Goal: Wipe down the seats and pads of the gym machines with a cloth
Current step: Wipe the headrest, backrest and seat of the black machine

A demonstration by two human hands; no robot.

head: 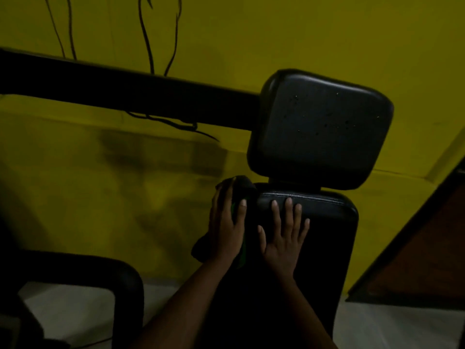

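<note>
A black padded back pad (324,238) stands upright in the middle of the dim view, with a squarish black head pad (319,129) above it. My left hand (227,225) grips a dark cloth with a green patch (241,190) against the back pad's upper left edge. The cloth bunches above the fingers and hangs below the palm. My right hand (283,235) lies flat on the front of the back pad near its top, fingers straight and spread.
A thick black machine beam (125,94) runs from the left to the head pad. A black curved frame tube (120,278) sits lower left. A yellow wall (251,34) is behind, pale floor (392,326) below, a dark slanted panel (427,248) at right.
</note>
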